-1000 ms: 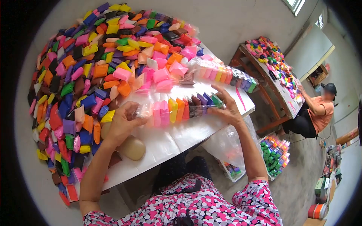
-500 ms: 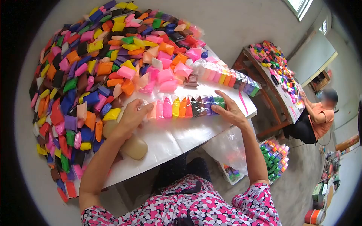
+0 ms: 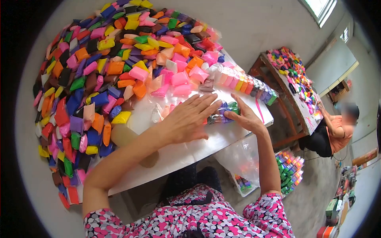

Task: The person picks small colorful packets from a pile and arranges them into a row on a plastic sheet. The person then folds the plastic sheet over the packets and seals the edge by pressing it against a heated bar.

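Observation:
A clear plastic sleeve with a row of small coloured packets (image 3: 220,116) lies on the white tabletop. My left hand (image 3: 189,118) is laid over its middle, fingers stretched and spread, hiding most of the packets. At the right end, my right hand (image 3: 247,116) grips the sleeve, thumb on the near side and fingers on the far side by the green packet. The sleeve's crumpled clear end (image 3: 157,113) shows left of my left hand. Just beyond lies a second filled sleeve (image 3: 242,84). A tan rounded object (image 3: 126,137) sits partly under my left forearm.
A big heap of loose coloured packets (image 3: 95,79) covers the table's left and back. Below the right edge are a clear plastic bag (image 3: 242,156), a white basket (image 3: 249,190) and stacked filled sleeves (image 3: 289,170). Another person (image 3: 337,127) works at a second table (image 3: 291,93).
My left hand has left the sleeve's left end and moved right, opening flat over its middle. My right hand stays at the right end. The view has shifted slightly.

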The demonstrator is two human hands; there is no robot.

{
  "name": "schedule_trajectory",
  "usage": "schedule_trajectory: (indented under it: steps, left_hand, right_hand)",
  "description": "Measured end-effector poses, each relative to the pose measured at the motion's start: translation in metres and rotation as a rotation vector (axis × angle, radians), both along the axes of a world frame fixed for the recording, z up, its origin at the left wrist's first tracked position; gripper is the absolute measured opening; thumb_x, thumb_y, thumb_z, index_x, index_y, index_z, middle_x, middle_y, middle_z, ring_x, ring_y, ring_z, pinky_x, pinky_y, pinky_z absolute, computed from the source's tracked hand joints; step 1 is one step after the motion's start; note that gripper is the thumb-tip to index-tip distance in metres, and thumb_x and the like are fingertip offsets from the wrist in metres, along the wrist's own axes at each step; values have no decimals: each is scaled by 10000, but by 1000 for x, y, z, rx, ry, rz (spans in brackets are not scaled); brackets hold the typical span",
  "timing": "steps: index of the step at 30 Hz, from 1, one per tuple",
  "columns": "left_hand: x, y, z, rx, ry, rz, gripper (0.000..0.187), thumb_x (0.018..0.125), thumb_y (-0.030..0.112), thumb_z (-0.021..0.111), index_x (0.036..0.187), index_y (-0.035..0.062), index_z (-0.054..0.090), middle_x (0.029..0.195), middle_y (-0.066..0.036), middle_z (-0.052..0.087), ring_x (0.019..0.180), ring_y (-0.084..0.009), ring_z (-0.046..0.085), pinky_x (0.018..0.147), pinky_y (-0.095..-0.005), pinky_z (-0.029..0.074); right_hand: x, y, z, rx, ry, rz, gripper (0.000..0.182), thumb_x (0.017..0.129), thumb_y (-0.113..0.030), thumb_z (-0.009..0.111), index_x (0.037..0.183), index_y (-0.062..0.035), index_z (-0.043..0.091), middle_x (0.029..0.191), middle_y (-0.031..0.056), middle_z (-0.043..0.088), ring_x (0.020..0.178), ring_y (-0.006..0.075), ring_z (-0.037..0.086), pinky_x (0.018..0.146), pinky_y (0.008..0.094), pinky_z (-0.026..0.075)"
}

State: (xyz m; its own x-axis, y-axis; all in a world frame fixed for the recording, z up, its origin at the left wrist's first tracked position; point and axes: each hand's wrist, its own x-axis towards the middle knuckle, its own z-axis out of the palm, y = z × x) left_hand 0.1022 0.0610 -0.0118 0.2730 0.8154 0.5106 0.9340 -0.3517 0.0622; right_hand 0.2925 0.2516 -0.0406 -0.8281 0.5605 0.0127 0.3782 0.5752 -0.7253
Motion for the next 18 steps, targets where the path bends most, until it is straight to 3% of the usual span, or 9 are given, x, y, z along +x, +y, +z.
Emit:
schedule_trajectory:
  steps: [10,18]
  left_hand:
    - [-9,3,-1,-321,-185,149,693,725,284,793,1295,32,491,1221,-160,579,1148,-340,555,1001,-429,429]
    - [-10,12,-19,-187,-81,96,787,759,343,766,1386,15,422,1315,-174,531,1203,-323,525,1025,-448,400]
  right_hand:
    - [6,-8,0,-16,-5,-68,964,811,-570,707,1502,-32,302,1329,276,541,1240,344,537,1048,393,404]
    - [11,-17,10,22,85,-90,830,855,-493,705,1449,-8,388,1167,226,634,1055,270,622,892,356,486]
